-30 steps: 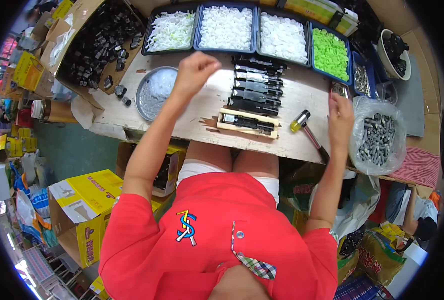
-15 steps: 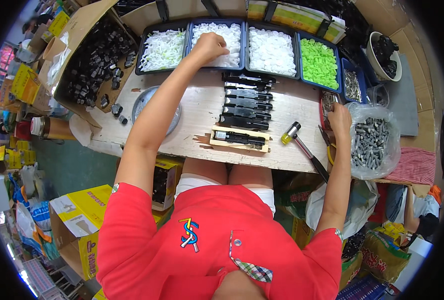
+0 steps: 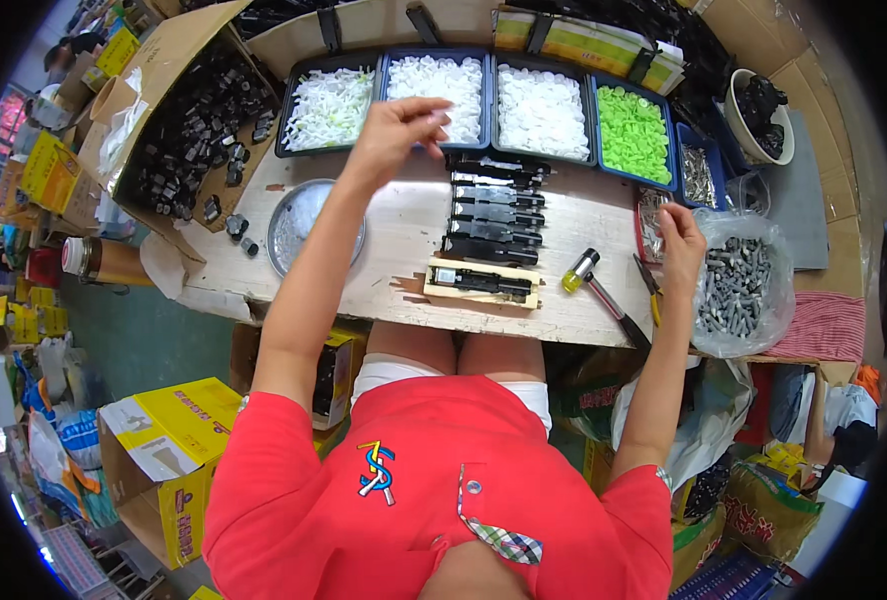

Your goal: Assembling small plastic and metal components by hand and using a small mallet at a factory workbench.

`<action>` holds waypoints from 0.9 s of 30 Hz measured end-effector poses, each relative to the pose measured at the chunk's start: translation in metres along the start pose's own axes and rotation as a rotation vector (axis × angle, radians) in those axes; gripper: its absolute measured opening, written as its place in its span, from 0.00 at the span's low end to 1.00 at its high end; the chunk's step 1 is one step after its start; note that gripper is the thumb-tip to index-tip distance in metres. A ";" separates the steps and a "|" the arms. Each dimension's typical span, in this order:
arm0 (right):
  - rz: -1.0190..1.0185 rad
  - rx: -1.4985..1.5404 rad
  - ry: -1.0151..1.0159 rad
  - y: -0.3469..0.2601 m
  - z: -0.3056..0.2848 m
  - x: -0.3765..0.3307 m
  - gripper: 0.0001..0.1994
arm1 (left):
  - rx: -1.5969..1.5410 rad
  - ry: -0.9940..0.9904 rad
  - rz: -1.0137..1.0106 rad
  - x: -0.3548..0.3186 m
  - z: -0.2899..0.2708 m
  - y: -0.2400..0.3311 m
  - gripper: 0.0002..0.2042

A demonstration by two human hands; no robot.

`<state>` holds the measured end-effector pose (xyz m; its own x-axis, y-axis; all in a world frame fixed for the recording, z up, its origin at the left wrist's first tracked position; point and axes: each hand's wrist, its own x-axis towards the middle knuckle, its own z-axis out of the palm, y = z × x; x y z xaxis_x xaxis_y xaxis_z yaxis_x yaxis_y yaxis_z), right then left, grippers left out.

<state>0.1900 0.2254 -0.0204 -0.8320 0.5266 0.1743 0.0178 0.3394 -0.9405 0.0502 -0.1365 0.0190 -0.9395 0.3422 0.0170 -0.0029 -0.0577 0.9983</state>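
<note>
My left hand (image 3: 398, 138) hovers at the near edge of the tray of white plastic pieces (image 3: 434, 75), thumb and fingers pinched together. Whatever lies in the pinch is too small to name. On the right, my right hand (image 3: 682, 238) is closed at its fingertips beside a small red tray of metal parts (image 3: 652, 215); its contents cannot be made out. Between the hands, several black metal-and-plastic assemblies (image 3: 496, 215) lie in a row. Nearest me, another black assembly (image 3: 479, 282) rests in a pale wooden jig (image 3: 444, 292).
Further trays hold white strips (image 3: 332, 105), white caps (image 3: 541, 105) and green pieces (image 3: 634, 130). A hammer (image 3: 604, 295) and pliers (image 3: 652, 285) lie near a bag of grey parts (image 3: 739, 290). A round metal dish (image 3: 282, 240) sits left, beside a carton of black parts (image 3: 189, 140).
My left hand has come back from over the white pieces, nearer to me and lower. My right hand has lifted slightly from the red tray, fingers turned upward.
</note>
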 end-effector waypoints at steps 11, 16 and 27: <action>-0.101 0.272 -0.622 -0.084 0.122 -0.099 0.03 | -0.202 -0.167 -0.159 -0.116 0.049 -0.031 0.11; -0.154 0.236 -0.651 -0.082 0.132 -0.109 0.02 | -0.315 -0.172 -0.159 -0.124 0.048 -0.030 0.19; -0.460 0.062 -0.557 -0.083 0.135 -0.116 0.03 | -0.318 -0.117 -0.117 -0.131 0.048 -0.035 0.16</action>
<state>0.2099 0.0310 -0.0016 -0.9070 -0.1402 0.3972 -0.4198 0.3778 -0.8252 0.1895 -0.1337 -0.0155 -0.8811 0.4675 -0.0719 -0.2320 -0.2945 0.9271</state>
